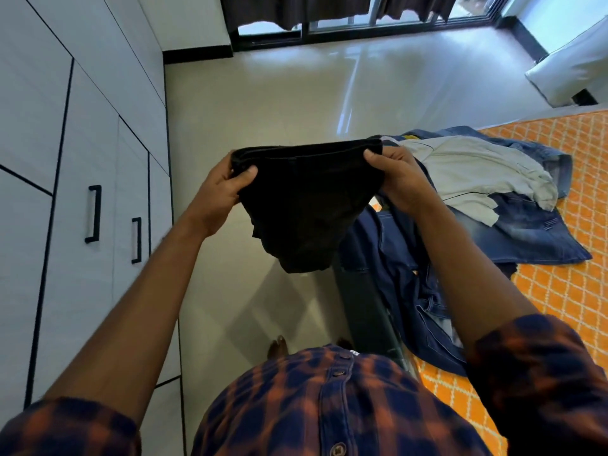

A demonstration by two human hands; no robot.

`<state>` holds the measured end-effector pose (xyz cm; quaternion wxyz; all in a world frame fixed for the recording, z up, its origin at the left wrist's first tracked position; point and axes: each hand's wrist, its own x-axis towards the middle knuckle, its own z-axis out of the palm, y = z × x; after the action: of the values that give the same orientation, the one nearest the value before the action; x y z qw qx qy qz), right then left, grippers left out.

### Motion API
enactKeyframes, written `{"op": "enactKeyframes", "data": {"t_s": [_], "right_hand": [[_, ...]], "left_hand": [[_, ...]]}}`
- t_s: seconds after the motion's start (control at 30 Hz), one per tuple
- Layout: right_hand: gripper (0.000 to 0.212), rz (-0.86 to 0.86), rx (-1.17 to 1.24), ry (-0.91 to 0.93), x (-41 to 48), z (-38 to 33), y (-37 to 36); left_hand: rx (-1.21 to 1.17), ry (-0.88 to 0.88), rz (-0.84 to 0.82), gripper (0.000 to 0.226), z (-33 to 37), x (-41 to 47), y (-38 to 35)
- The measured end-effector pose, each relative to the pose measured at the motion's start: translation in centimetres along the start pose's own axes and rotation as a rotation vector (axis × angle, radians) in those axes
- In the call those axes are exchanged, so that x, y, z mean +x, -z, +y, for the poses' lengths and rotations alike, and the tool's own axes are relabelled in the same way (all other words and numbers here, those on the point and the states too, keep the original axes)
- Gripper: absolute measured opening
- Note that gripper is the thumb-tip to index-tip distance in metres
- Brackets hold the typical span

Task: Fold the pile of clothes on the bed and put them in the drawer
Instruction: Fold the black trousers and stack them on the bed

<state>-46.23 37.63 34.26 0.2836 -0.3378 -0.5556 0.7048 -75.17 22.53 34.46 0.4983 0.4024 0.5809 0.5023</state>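
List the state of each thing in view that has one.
black garment: held up over the floor, hanging loose.
left hand: grips the garment's left top corner.
right hand: grips its right top corner.
grey shirt: unfolded, lying on the faded jeans.
faded jeans: unfolded, crumpled on the bed.
dark jeans: unfolded, draped over the bed's edge.
wardrobe doors: closed.

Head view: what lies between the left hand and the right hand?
In the head view, the black garment spans that gap; left hand and right hand each grip one end.
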Motion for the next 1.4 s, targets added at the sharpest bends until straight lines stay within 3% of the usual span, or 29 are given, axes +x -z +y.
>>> {"op": "enactKeyframes", "data": {"t_s": [0.13, 0.2, 0.3, 0.37, 0.4, 0.47, 0.53, 0.6, 0.67, 0.8, 0.87, 0.97, 1.27, 1.4], "right_hand": [[0.026, -0.188, 0.119, -0.098, -2.4, -5.7, 0.6], [0.015, -0.127, 0.268, -0.024, -0.3, -10.8, -0.1], [0.055, -0.019, 0.584, 0.009, 5.1, -15.4, -1.2], [0.080, 0.026, 0.577, -0.127, 7.3, -12.5, -1.0], [0.082, 0.037, 0.487, -0.258, 7.4, -8.9, 0.2], [0.072, -0.075, 0.377, -0.538, 4.4, -0.7, 1.1], [0.084, -0.063, 0.334, -0.659, 0.4, 6.3, 0.2], [0.076, 0.030, 0.429, -0.622, -1.9, 9.5, -2.1], [0.060, 0.159, 0.456, -0.518, -2.5, 10.4, -3.3], [0.042, 0.281, 0.230, -0.441, -3.2, 11.8, -3.9], [0.031, 0.284, 0.147, -0.454, -4.5, 12.5, -4.3], [0.014, 0.354, 0.218, -0.416, -6.1, 13.5, -5.0], [0.024, 0.474, 0.418, -0.293, -9.2, 12.7, -5.3], [0.082, 0.419, 0.436, -0.234, -9.9, 11.8, -4.8]], "left_hand": [[-0.099, 0.096, -0.167, 0.033, 6.0, -0.9, -0.2], [-0.189, 0.123, -0.153, 0.031, 11.0, 1.7, -0.1], [-0.469, 0.082, -0.083, 0.045, 15.1, 6.2, -0.1], [-0.490, 0.179, 0.116, 0.059, 11.1, 6.6, -0.1], [-0.449, 0.319, 0.177, 0.065, 7.7, 5.5, -0.3], [-0.482, 0.599, 0.089, 0.073, 0.8, 1.8, -1.1], [-0.523, 0.710, -0.020, 0.071, -3.3, -0.4, -2.0], [-0.595, 0.645, 0.021, 0.055, -5.2, -0.3, -2.1], [-0.453, 0.598, 0.047, 0.038, -5.6, 0.4, -1.7], [-0.193, 0.628, 0.074, 0.031, -8.0, 0.3, -0.3], [-0.205, 0.682, 0.094, 0.019, -9.4, -0.7, -0.5], [-0.264, 0.733, 0.112, 0.019, -10.4, -2.0, -1.0], [-0.356, 0.618, 0.229, 0.028, -10.1, -2.6, -1.8], [-0.350, 0.496, 0.242, 0.035, -8.6, -2.3, -2.3]]}}
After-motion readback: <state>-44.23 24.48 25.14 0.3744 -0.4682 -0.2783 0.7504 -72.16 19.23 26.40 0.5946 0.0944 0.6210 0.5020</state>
